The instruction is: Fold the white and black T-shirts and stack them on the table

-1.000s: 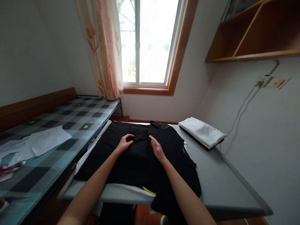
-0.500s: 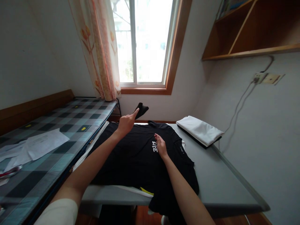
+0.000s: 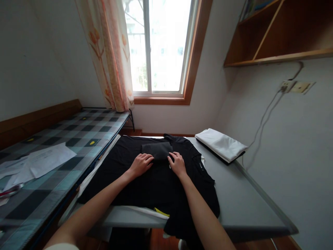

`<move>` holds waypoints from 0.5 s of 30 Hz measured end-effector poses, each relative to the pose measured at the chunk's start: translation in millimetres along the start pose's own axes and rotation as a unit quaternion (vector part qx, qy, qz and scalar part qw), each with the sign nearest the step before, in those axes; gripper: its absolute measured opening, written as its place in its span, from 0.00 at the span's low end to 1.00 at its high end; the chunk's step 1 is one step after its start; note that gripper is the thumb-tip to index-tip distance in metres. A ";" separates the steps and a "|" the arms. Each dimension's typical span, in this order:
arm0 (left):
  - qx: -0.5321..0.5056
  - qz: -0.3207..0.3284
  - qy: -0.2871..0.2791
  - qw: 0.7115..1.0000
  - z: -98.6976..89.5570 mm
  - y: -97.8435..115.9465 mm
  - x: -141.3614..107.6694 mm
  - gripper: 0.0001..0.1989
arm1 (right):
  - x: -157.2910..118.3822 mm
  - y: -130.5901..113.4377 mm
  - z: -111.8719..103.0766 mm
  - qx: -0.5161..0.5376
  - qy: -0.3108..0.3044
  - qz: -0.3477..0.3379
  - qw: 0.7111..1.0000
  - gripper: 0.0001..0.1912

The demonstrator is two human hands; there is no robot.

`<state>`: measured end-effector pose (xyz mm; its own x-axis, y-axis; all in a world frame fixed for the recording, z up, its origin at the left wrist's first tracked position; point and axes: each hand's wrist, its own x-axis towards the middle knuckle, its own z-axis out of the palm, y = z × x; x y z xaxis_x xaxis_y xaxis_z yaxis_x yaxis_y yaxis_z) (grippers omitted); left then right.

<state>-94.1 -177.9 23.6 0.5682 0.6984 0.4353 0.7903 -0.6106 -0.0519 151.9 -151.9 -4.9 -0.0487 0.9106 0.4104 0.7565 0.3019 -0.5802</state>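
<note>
A black T-shirt [image 3: 125, 173] lies spread on the grey-topped table, sleeve and collar toward the right. On its upper part rests a flat, dark grey rectangular piece [image 3: 157, 150], slightly shinier than the shirt; I cannot tell whether it is cloth or a thin sheet. My left hand [image 3: 142, 164] touches its lower left edge, fingers lightly bent and palm down. At the lower right corner, my right hand [image 3: 177, 164] lies with its fingers spread over the edge. The shirt's white lettering is almost wholly covered. A yellow edge [image 3: 161, 211] and white cloth show beneath the shirt's near hem.
A folded white cloth [image 3: 221, 144] with a black underside lies at the table's [image 3: 249, 201] back right. A bed with a checked mattress [image 3: 85, 139] and papers [image 3: 49, 161] runs along the left. A shelf [image 3: 278, 59] overhangs at upper right; cords hang from a wall socket [image 3: 287, 85].
My left hand has come down and toward me from above the shirt's far edge, where it held a folded black piece. A dark rectangle now lies flat over the lettering, both hands on it.
</note>
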 end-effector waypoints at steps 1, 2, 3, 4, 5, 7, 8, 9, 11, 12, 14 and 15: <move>-0.009 -0.022 0.007 1.000 -0.2 -5.4 -3.3 0.12 | 0.1 0.1 -0.2 -0.002 -0.004 0.013 1.000 0.18; -0.022 -0.042 0.014 0.999 0.7 -10.4 -7.0 0.11 | 0.7 0.7 -0.6 0.000 -0.003 0.025 1.000 0.17; -0.041 -0.057 0.022 0.997 2.4 -14.7 -11.0 0.11 | 1.5 1.6 -1.0 0.007 0.002 0.035 0.999 0.16; -0.063 -0.068 0.031 0.995 4.5 -18.3 -14.7 0.11 | 2.7 2.8 -1.3 0.017 0.008 0.042 0.999 0.15; -0.087 -0.076 0.039 0.993 6.7 -21.0 -18.0 0.11 | 3.9 4.0 -1.5 0.031 0.014 0.048 0.998 0.14; -0.125 -0.083 0.051 0.987 10.0 -24.2 -22.7 0.12 | 6.5 6.6 -1.6 0.065 0.023 0.061 0.996 0.13; -0.135 -0.084 0.051 0.986 10.8 -24.8 -24.0 0.12 | 7.6 7.8 -1.7 0.084 0.027 0.071 0.994 0.13; -0.139 -0.086 0.048 0.985 11.0 -25.0 -24.7 0.12 | 8.6 8.9 -1.9 0.101 0.030 0.084 0.991 0.13; -0.136 -0.091 0.040 0.986 10.1 -24.8 -25.3 0.12 | 9.6 10.4 -2.8 0.123 0.033 0.116 0.985 0.13; -0.133 -0.092 0.036 0.986 9.4 -24.7 -25.5 0.13 | 9.5 10.6 -3.6 0.124 0.031 0.131 0.983 0.13; -0.129 -0.092 0.032 0.987 8.3 -24.7 -26.3 0.13 | 8.5 10.1 -5.9 0.110 0.016 0.150 0.982 0.17; -0.128 -0.091 0.032 0.987 8.0 -24.8 -26.9 0.13 | 7.7 9.1 -7.3 0.097 0.005 0.156 0.983 0.19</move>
<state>-127.1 -178.5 6.0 0.4004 0.7844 0.4737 0.7889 -0.5581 0.2573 163.2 -144.2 -1.8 0.1726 0.9651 0.1969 0.5947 0.0573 -0.8019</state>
